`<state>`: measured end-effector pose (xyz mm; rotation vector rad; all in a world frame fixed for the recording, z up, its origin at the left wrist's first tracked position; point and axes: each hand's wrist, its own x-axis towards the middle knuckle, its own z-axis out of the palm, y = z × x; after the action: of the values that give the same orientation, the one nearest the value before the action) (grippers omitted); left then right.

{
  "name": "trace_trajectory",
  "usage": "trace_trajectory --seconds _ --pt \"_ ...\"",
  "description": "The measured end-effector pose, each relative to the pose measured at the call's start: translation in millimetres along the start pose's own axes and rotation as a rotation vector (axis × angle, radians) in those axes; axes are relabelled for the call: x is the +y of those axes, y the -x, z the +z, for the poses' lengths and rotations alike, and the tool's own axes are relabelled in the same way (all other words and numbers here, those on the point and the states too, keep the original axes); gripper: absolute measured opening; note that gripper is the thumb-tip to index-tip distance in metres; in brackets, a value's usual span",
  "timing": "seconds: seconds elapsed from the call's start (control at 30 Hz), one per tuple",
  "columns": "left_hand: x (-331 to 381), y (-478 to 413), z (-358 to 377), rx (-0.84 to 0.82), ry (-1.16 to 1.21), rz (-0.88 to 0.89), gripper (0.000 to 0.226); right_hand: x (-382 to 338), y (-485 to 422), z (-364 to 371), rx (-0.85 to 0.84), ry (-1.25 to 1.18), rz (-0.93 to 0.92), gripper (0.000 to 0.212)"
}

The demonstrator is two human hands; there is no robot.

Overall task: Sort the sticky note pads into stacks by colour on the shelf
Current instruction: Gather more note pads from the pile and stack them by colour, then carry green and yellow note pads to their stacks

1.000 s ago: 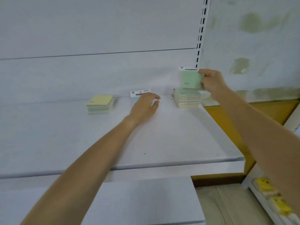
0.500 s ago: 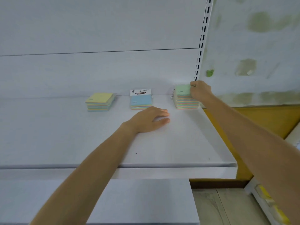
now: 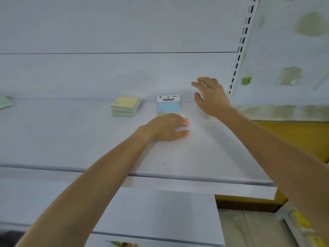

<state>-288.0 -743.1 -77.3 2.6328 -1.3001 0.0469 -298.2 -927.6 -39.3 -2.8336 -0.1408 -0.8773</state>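
Left hand [image 3: 169, 127] lies flat on the shelf [image 3: 71, 139], fingers relaxed, holding nothing. Blue-topped stack [image 3: 169, 106] sits just behind it, with the yellow-topped stack [image 3: 125, 106] off to that stack's left. Right hand [image 3: 211, 97] is further back, raised, fingers spread and empty, hiding all but a corner of a third stack [image 3: 212, 118].

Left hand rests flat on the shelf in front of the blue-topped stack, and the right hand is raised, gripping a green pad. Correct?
Not quite. The right hand holds nothing: the head view shows its fingers spread open, raised over the rightmost stack. The rest stands: the left hand rests flat on the shelf in front of the blue-topped stack.
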Motion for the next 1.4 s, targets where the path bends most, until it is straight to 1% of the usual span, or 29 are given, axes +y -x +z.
trace_trajectory --seconds 0.1,0.23,0.4,0.5,0.6,0.73,0.83,0.93,1.13,1.2,1.33,1.4 --pt "-20.9 21.0 -15.0 0.056 -0.052 -0.037 0.045 -29.5 -10.1 10.4 -0.063 0.016 -0.067 0.041" --pt "-63.3 70.3 -35.2 0.119 -0.108 -0.097 0.043 -91.1 -26.7 32.4 -0.131 -0.01 -0.109 0.044" --pt "-135.8 155.5 -61.2 0.169 -0.164 -0.205 0.042 -198.1 -47.7 65.2 -0.148 -0.077 -0.183 0.045" --pt "-187.4 208.3 -72.6 0.183 -0.181 -0.306 0.042 -265.5 -59.0 89.6 -0.181 -0.109 -0.214 0.047" --pt "-236.6 255.0 -80.9 0.234 -0.2 -0.399 0.043 -331.3 -69.0 116.4 -0.206 -0.141 -0.247 0.048" --pt "-293.8 309.0 -89.0 0.297 -0.179 -0.538 0.041 -407.6 -86.4 150.4 -0.296 -0.179 -0.281 0.049" --pt "-337.8 345.4 -99.3 0.339 -0.194 -0.61 0.039 -455.8 -108.3 175.3 -0.35 -0.223 -0.306 0.051" --pt "-383.7 370.3 -115.2 0.41 -0.209 -0.674 0.037 -495.5 -132.7 201.3 -0.371 -0.28 -0.328 0.051" --pt "-474.5 393.8 -142.7 0.465 -0.231 -0.791 0.036 -559.0 -192.7 260.1 -0.437 -0.375 -0.358 0.052" --pt "-502.0 401.2 -148.7 0.455 -0.212 -0.839 0.036 -575.4 -210.5 278.0 -0.482 -0.397 -0.341 0.053" --pt "-556.4 413.5 -159.4 0.516 -0.173 -0.926 0.035 -597.2 -240.9 307.4 -0.463 -0.442 -0.278 0.051" --pt "-580.5 414.1 -161.2 0.509 -0.154 -0.962 0.036 -603.0 -249.2 317.7 -0.496 -0.473 -0.231 0.054"
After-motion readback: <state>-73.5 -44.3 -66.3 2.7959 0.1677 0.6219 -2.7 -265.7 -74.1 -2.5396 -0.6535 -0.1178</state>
